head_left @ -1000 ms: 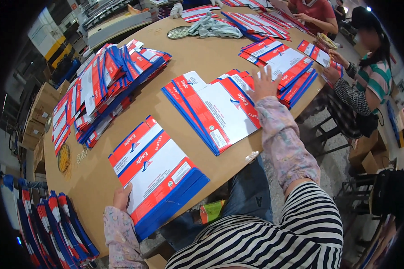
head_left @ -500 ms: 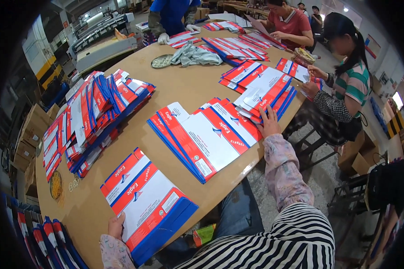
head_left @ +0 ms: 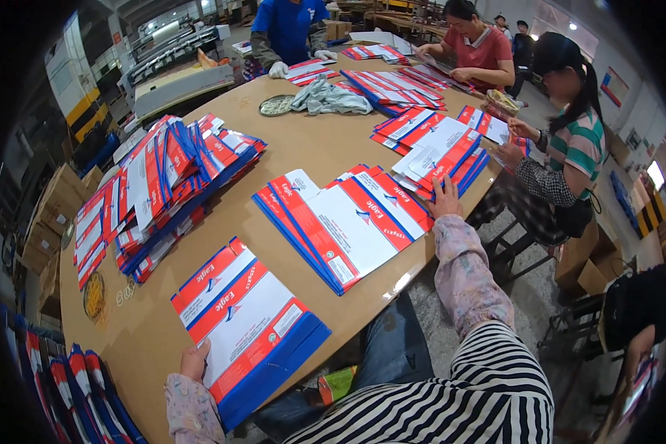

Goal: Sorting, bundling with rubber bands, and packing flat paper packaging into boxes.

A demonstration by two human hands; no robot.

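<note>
My left hand (head_left: 194,362) grips the near-left edge of a stack of flat red, white and blue paper bags (head_left: 248,325) lying at the table's front. My right hand (head_left: 445,200) rests flat, fingers spread, on the far right end of a second fanned stack of the same bags (head_left: 344,224) in the middle of the brown table (head_left: 325,144). Both forearms wear pink floral sleeves over a striped shirt.
A large heap of bags (head_left: 155,185) lies at the left. More stacks (head_left: 440,144) sit to the right in front of a seated person in a green striped top (head_left: 570,148). A grey cloth (head_left: 329,100), a metal dish (head_left: 276,105), other workers behind, cardboard boxes (head_left: 52,214) left.
My head has dropped and turned, so the table looks nearer. My right hand has stayed on the middle stack and my left hand keeps hold of the near stack.
</note>
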